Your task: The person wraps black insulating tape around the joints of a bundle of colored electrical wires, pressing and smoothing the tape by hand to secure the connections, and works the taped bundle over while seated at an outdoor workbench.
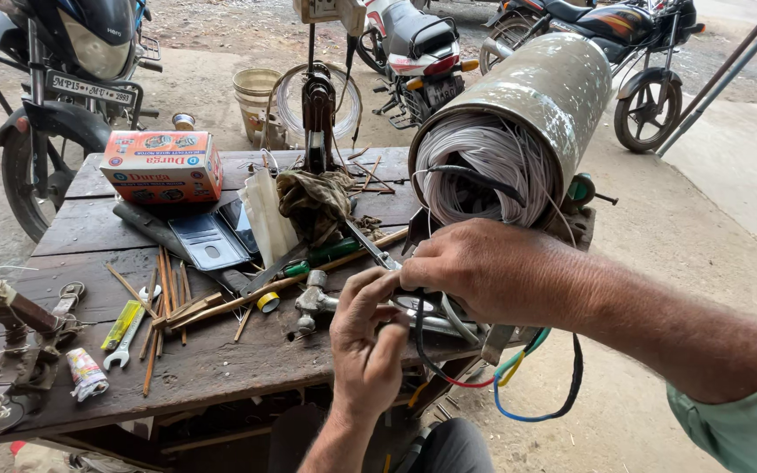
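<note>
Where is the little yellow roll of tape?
In the head view, the yellow tape roll lies on the wooden table, just left of the left hand, beside the long wooden sticks and below the green-handled screwdriver.

At the far left corner of my tabletop (221,368) lay an orange-and-white cardboard box (162,165). A small squeezed tube (86,373) rested near the front left edge. Behind, a motorcycle's white number plate (92,89) faced me.

Quick count: three motorbikes (72,79) parked around, one cardboard box (162,165), one bucket (254,98), one spanner (126,342), one green-handled screwdriver (326,256), one roll of yellow tape (267,302), one squeezed tube (86,374), and two hands (475,267) over the worktop (221,359).
</note>
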Demonstrator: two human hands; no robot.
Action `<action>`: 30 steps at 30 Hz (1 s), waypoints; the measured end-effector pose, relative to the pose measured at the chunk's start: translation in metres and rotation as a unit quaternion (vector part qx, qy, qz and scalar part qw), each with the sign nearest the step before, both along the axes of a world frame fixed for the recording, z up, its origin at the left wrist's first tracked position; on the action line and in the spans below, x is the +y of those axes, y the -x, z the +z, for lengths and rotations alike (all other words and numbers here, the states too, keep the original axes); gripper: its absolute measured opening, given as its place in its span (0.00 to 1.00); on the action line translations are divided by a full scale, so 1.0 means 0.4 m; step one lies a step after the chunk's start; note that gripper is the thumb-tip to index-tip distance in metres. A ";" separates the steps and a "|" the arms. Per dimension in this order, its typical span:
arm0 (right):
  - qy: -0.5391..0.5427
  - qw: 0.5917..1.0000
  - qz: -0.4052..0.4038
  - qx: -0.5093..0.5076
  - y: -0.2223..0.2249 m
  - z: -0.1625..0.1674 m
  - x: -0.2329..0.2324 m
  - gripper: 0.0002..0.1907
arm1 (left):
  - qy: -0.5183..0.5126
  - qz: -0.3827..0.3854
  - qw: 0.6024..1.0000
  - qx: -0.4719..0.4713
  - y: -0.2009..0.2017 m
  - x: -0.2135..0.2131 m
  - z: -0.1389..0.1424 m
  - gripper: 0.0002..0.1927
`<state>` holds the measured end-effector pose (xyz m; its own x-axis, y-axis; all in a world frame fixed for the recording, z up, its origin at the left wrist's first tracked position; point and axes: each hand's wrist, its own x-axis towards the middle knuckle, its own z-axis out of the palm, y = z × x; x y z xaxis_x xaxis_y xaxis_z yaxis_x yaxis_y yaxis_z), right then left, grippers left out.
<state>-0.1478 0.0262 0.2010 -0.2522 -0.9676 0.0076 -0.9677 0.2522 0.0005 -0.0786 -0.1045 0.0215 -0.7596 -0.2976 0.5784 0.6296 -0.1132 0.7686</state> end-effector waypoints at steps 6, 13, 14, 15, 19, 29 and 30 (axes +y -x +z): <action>-0.003 1.000 0.005 -0.003 0.011 -0.012 -0.007 0.18 | 0.174 0.178 0.968 -0.031 -0.018 0.045 0.059 0.26; 0.005 1.000 0.000 -0.012 0.019 -0.008 0.001 0.14 | -0.122 -0.118 0.980 -0.104 -0.007 0.035 0.054 0.26; 0.011 1.000 -0.001 -0.014 0.018 -0.009 0.002 0.14 | -0.202 -0.187 0.953 -0.125 -0.008 0.032 0.051 0.28; 0.012 1.000 -0.009 -0.015 0.017 -0.010 0.002 0.13 | -0.291 -0.251 0.916 -0.113 -0.008 0.027 0.049 0.26; 0.014 1.000 -0.017 -0.004 0.014 -0.013 0.005 0.10 | -0.428 -0.379 0.819 -0.044 -0.019 0.022 0.042 0.22; 0.017 0.999 0.007 0.043 0.016 -0.019 0.004 0.05 | 0.048 0.225 0.968 0.104 -0.012 0.072 0.080 0.14; 0.023 0.998 0.007 0.056 0.014 -0.022 0.004 0.05 | 0.087 0.258 0.957 0.105 -0.009 0.068 0.083 0.13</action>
